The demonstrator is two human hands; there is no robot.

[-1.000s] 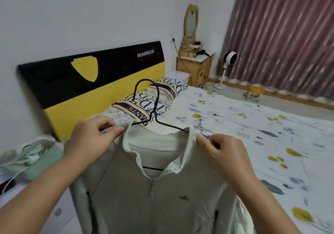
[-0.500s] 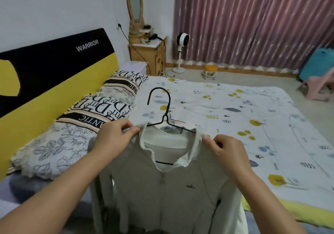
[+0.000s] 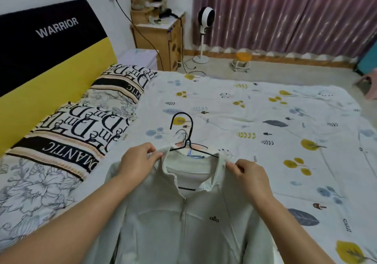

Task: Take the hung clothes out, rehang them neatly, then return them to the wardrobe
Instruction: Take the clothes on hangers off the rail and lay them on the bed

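left hand (image 3: 137, 159) and right hand (image 3: 250, 174) pinching jacket (image 3: 183, 223) shoulders, between them

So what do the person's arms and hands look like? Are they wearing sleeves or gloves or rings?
Both arms are bare right up to the bottom edge of the picture, so no sleeves show. The left hand and the right hand have no gloves on. No watch, bracelet or ring shows on the wrists or fingers. The fingernails look short and plain.

Two bare forearms reach in from the near edge, with no sleeves, watch or rings showing. The left hand (image 3: 138, 159) and right hand (image 3: 251, 174) wear no gloves.
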